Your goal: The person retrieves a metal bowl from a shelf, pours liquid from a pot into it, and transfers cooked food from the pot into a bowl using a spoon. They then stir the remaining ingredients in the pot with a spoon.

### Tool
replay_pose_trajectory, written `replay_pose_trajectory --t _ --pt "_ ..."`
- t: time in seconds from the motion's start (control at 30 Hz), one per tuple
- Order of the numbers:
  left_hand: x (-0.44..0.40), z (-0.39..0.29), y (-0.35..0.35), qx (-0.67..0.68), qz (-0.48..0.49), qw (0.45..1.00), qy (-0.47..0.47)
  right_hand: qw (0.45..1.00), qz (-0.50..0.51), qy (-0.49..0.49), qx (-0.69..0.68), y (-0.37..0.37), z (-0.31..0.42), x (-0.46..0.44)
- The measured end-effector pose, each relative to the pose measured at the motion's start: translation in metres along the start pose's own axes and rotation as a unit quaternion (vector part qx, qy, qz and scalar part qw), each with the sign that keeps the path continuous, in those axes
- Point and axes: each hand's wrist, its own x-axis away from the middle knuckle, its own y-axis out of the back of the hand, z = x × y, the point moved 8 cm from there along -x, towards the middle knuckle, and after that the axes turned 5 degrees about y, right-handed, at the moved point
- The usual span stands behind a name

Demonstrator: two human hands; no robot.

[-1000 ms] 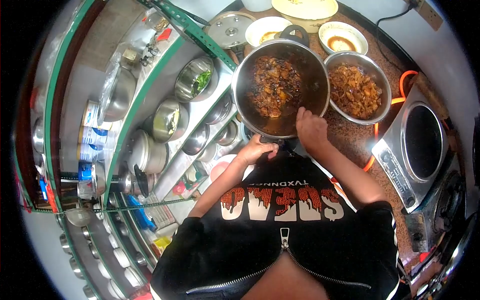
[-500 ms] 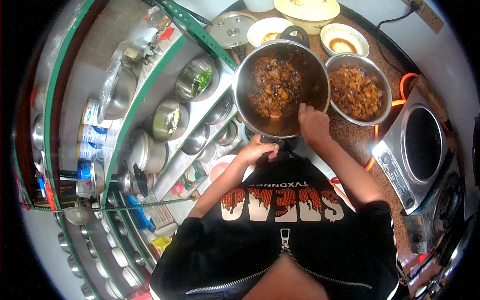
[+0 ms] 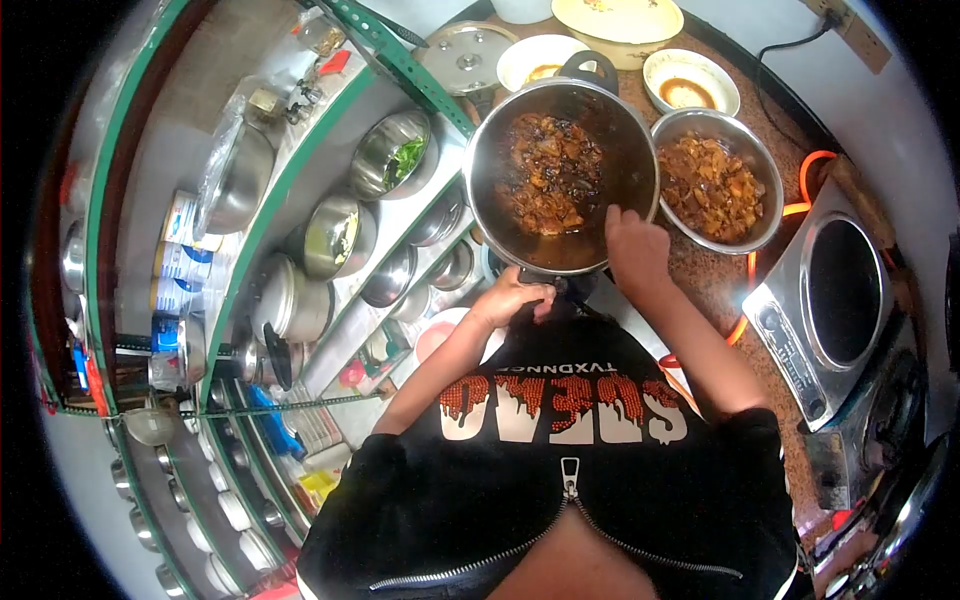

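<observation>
A deep metal pot (image 3: 480,170) holds dark brown braised chunks of food (image 3: 555,170) with some liquid at the bottom. My left hand (image 3: 513,300) is closed around the pot's near handle, which is mostly covered. My right hand (image 3: 637,248) is at the pot's near right rim, its fingers curled and their tips reaching just over the inside wall. Whatever those fingers hold, if anything, I cannot make out. Right of the pot, a metal bowl (image 3: 776,200) contains similar brown chunks (image 3: 715,190).
Behind the pot are a metal lid (image 3: 467,60), a white bowl (image 3: 515,62), a bowl with brown residue (image 3: 735,85) and a yellow enamel basin (image 3: 640,35). An induction cooker (image 3: 800,350) and an orange hose (image 3: 805,180) lie right. Left, green-edged shelves (image 3: 270,190) hold several bowls.
My right hand has shifted slightly right along the pot's rim. My left hand and the pot have stayed nearly in place.
</observation>
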Motion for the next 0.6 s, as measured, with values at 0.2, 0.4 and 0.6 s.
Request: replay_pose_trajectory --t 0.2,0.4,0.6 --pt "0.001 0.001 0.002 0.017 -0.023 1.0 0.004 0.999 -0.013 0.002 -0.04 -0.001 -0.019 -0.006" --pt "0.002 -0.001 0.002 -0.013 -0.032 0.999 0.006 0.996 0.079 0.004 -0.046 -0.013 -0.014 -0.008" --pt "0.002 -0.002 0.0 -0.008 -0.019 1.0 0.023 0.98 0.173 -0.034 -0.093 -0.017 -0.012 -0.012"
